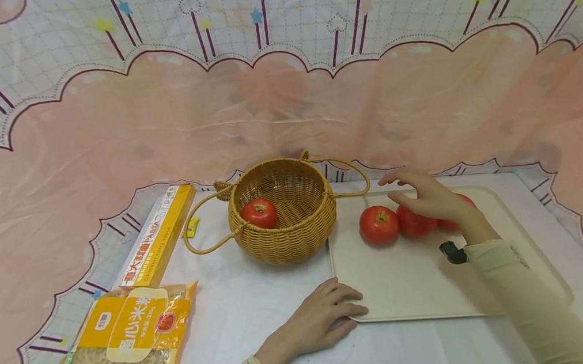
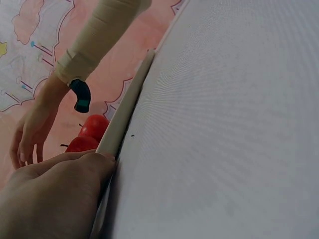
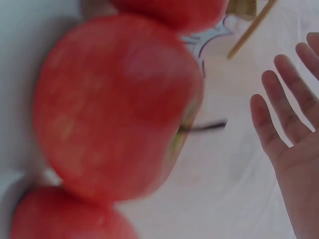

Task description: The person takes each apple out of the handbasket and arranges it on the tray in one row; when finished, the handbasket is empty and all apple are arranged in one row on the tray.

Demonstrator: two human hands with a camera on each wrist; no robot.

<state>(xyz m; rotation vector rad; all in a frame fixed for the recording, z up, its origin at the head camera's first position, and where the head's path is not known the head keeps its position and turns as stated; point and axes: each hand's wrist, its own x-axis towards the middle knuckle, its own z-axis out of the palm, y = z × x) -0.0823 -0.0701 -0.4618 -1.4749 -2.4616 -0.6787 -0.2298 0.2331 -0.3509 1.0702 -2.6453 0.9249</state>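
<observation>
My right hand [image 1: 430,196] hovers over the tray with its fingers spread and nothing in them. Below it three red apples sit in a row: a left apple [image 1: 379,225], a middle one [image 1: 416,221] and a right one [image 1: 449,225] partly hidden by the wrist. The right wrist view shows an apple [image 3: 119,109] up close, stem out, apart from the fingers. My left hand [image 1: 321,321] rests at the near left corner of the beige tray [image 1: 415,292], fingers relaxed over its rim. Another apple [image 1: 259,213] lies inside the wicker basket [image 1: 286,243].
The basket's looped handles reach out to both sides, the right one over the tray's back edge. A yellow pasta box [image 1: 161,234] and a bag of dry noodles [image 1: 133,332] lie at left, with a small yellow packet [image 1: 190,228] nearby. A patterned curtain [image 1: 188,127] hangs behind.
</observation>
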